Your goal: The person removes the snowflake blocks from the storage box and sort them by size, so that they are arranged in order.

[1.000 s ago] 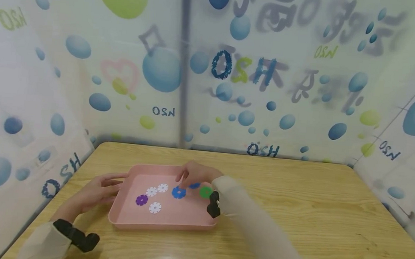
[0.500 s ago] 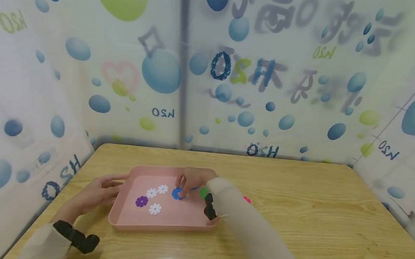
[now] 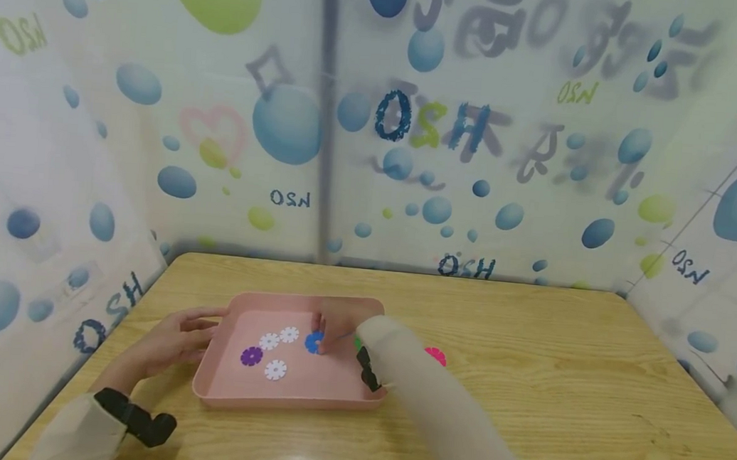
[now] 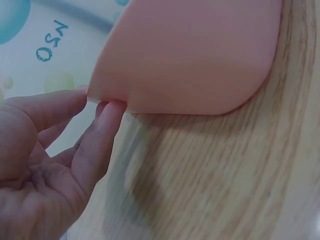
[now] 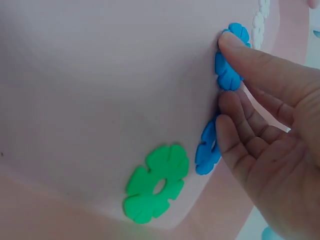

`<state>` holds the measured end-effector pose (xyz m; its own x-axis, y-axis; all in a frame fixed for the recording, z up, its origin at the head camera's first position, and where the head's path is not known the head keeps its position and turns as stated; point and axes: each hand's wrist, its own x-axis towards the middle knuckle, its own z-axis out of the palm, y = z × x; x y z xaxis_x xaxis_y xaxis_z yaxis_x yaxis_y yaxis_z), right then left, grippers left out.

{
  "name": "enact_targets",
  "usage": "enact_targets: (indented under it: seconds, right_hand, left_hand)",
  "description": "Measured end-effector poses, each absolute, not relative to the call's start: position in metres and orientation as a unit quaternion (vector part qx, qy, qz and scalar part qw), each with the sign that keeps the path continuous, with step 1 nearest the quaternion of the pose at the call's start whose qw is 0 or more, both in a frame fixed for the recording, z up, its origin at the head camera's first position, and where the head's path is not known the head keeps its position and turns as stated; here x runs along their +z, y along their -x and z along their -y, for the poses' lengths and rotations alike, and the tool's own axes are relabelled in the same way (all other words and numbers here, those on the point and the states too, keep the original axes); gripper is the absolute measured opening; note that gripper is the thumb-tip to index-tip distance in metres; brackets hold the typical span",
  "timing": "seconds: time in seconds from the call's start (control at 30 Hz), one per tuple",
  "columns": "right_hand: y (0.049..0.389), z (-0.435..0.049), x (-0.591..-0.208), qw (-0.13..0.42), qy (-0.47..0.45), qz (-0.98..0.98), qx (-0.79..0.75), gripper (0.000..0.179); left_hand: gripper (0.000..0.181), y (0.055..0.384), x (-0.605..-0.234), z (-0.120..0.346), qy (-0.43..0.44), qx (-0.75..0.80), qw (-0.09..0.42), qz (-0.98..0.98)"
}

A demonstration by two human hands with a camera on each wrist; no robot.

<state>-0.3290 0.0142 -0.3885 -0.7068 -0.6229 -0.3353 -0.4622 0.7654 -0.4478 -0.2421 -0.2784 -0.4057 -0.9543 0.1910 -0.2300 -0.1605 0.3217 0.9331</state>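
A shallow pink tray [image 3: 286, 399] stands on the table with flower-shaped plastic discs in it. My right hand [image 3: 338, 324] is over the tray and pinches a blue disc [image 5: 229, 75], the thumb lying on its face. Right by the other fingertips lies a second blue disc [image 5: 206, 152], hidden behind the hand in the head view. A green disc [image 5: 156, 185] lies near the tray's corner, mostly covered by the right wrist from above. At the tray's left side, my left hand [image 3: 171, 341] touches the wall and rim with extended, relaxed fingers.
Left of the right hand, a purple disc [image 3: 252, 356] and several white discs [image 3: 275, 369] lie flat in the tray. A pink-red disc [image 3: 437, 356] rests on the wooden table [image 3: 524, 383] beyond the right sleeve. Printed curtains [image 3: 371, 187] enclose the table's back and sides.
My right hand has lowered and shifted slightly left, its fingers closing on the blue disc. The pink-red disc came into view as the right arm moved. The left hand stays still.
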Motion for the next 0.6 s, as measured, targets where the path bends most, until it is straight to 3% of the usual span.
enact_targets:
  seconds: [0.27,0.6]
  right_hand:
    - [0.333,-0.017,-0.397,0.228,0.300,-0.909,-0.177,0.031]
    - [0.319,-0.020,-0.374,0.230,0.328,-0.893,-0.204,0.016]
  left_hand:
    - [0.060,0.242,-0.407,0.278,-0.004,0.584,0.155,-0.796]
    - [0.063,0.243,-0.406,0.279,-0.015,0.586,0.158,-0.795]
